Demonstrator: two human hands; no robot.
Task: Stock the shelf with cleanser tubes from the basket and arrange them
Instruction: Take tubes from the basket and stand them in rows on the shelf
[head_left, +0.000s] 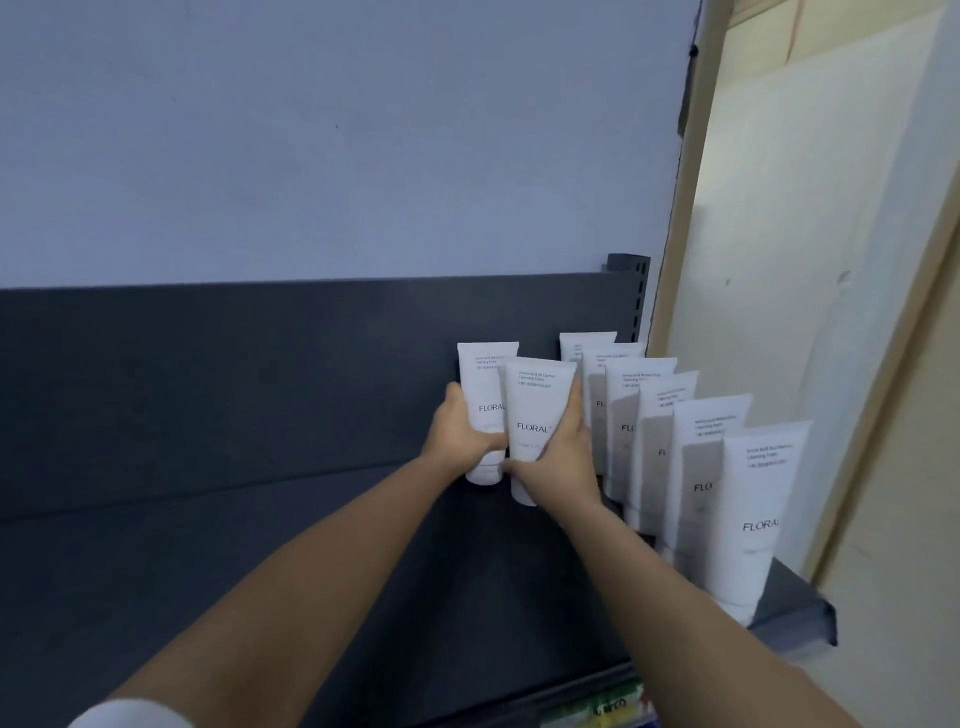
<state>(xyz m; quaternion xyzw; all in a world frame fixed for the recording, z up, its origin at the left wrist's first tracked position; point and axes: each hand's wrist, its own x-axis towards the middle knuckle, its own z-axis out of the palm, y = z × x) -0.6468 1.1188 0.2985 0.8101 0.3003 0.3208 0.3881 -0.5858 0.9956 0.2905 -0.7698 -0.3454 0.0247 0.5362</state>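
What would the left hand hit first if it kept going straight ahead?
The left hand, with its tube, would probably meet the back panel; depth is unclear.

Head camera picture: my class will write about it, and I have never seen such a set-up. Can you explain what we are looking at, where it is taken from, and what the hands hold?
There is no machine here. A person wears a wide-angle camera on the head, looking forward and down, so you see their own two arms reaching out. In front is a dark shelf with a dark back panel. Along its right side stands a row of six white tubes marked FLORAL, caps down. Each hand grips one further tube: the left hand the rear tube, the right hand the nearer tube, which overlaps it. Both are upright, caps down. Whether they already rest on the shelf I cannot tell.
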